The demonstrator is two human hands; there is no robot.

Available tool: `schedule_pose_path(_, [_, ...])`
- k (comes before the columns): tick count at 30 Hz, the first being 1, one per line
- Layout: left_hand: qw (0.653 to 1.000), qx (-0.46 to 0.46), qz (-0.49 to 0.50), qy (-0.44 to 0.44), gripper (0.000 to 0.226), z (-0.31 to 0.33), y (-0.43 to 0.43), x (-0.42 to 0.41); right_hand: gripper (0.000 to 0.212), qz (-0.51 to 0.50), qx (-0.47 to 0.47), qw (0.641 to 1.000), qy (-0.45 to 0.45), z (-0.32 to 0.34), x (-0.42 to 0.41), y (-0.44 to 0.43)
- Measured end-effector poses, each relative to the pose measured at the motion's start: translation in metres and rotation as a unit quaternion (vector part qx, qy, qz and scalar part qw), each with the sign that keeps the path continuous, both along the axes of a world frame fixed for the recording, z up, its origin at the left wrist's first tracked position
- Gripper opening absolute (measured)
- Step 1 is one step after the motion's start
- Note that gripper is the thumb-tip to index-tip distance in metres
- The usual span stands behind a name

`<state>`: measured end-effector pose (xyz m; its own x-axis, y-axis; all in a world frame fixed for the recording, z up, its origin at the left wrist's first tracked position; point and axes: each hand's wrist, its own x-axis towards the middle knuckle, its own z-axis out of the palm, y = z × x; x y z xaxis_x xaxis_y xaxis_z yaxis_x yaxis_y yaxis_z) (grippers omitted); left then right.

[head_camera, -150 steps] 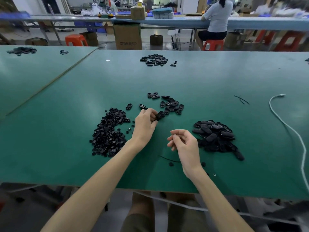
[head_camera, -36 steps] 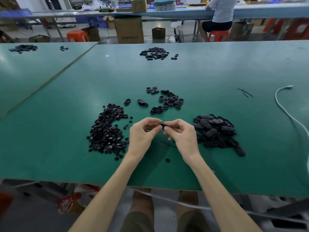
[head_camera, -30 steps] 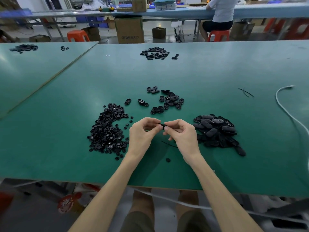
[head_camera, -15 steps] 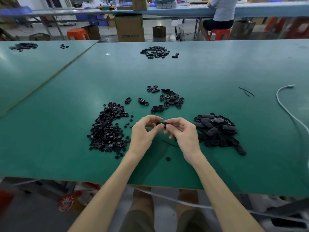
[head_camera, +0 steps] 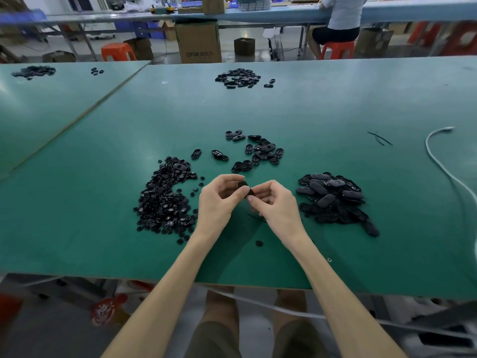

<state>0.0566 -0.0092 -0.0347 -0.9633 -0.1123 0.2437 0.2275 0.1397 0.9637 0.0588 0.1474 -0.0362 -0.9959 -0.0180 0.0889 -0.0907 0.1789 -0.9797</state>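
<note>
The green worktable (head_camera: pixel 335 104) carries three stocks of black plastic pieces; a heap of small round pieces (head_camera: pixel 165 200) lies left of the hands, a heap of closed oval shells (head_camera: pixel 333 200) lies right of them, and a scatter of open oval halves (head_camera: pixel 260 151) lies just beyond them; a white cable (head_camera: pixel 438 161) runs along the right edge, well apart from the work. The left hand (head_camera: pixel 219 200) and the right hand (head_camera: pixel 276 205) meet above the table between the two heaps; both are curled, thumb and forefinger tips pinching one small black part (head_camera: pixel 244 186) from opposite sides, so each grip is narrow and loaded. The part sits at the fingertips, clear of the table surface; most of it is hidden by the fingers, and its long axis appears to slant from far-left to near-right, though this cannot be confirmed. Judged as an assembly step in hand, the pieces being pressed together; the oval shells lie to the right of the grip and the right hand is nearer them, so any set-down there favours that hand.
</note>
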Motion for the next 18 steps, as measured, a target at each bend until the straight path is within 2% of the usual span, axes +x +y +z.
schedule_pose_path(9, [0.998, 0.022, -0.057, -0.021, 0.024, 0.0017, 0.0008, -0.0005, 0.016, -0.001, 0.005, 1.000, -0.009, 0.0005, -0.0003, 0.0016])
schedule_pose_path(18, [1.000, 0.004, -0.021, -0.001, 0.024, 0.0005, -0.0021, -0.0016, 0.002, -0.002, -0.045, 0.999, 0.007, 0.0018, -0.0007, -0.0001])
